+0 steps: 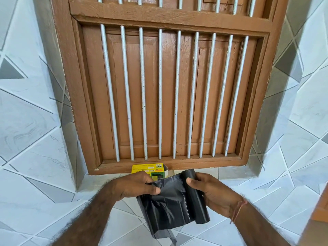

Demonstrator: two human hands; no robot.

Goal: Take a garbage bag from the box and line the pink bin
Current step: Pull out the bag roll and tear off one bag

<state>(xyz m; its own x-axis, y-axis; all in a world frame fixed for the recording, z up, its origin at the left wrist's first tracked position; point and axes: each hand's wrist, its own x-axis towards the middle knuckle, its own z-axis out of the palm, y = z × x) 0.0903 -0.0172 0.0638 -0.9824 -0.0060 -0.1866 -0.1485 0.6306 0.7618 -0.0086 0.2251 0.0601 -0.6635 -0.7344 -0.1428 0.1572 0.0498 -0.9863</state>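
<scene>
A black roll of garbage bags (196,196) is gripped in my right hand (211,194), held nearly upright in front of me. One black bag (165,210) is unrolled from it and hangs leftward and down. My left hand (136,185) pinches the top left edge of that loose bag. Behind my left hand the yellow and green box (150,169) stands open on the tiled ledge below the window. The pink bin is not in view.
A brown wooden window frame (168,86) with white vertical bars fills the wall ahead. White and grey patterned tiles (35,121) cover the walls and ledge. A brown wooden edge (319,210) shows at the far right.
</scene>
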